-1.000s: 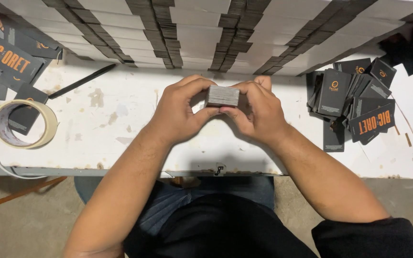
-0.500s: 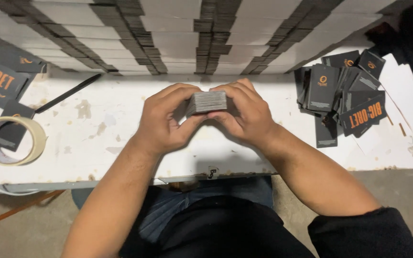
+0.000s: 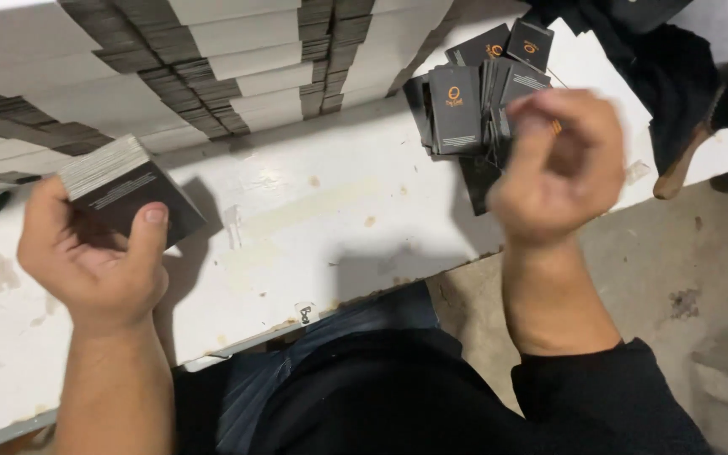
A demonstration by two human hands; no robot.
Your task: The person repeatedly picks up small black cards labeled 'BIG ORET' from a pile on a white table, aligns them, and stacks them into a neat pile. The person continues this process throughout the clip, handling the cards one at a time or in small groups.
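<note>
1. A stack of black cards (image 3: 128,187) is gripped in the left hand (image 3: 90,253), at about 9 o'clock in the view; the thumb is laid across the top card and the fingers are curled under the stack.
2. The stack is held above the white table (image 3: 313,219), tilted, with its pale card edges turned toward 11 o'clock.
3. The right hand (image 3: 558,164) is raised at about 2 o'clock, blurred, with the fingers curled loosely inward; whether anything is pinched in it cannot be told.
4. The two hands are held well apart, with bare tabletop seen between them.
5. A loose pile of black cards (image 3: 473,105) with small orange marks is spread on the table at 1 o'clock, just beyond the right hand and partly hidden by it.
6. Rows of stacked white boxes with dark edges (image 3: 212,50) are ranged along the far side of the table, from 10 to 12 o'clock.
7. Dark cloth (image 3: 642,59) is seen at the table's far corner, at 2 o'clock.
8. A concrete floor (image 3: 684,270) is seen at 4 o'clock, beside the table edge.
9. The person's dark trousers (image 3: 398,396) fill the 6 o'clock area, below the table's near edge.
</note>
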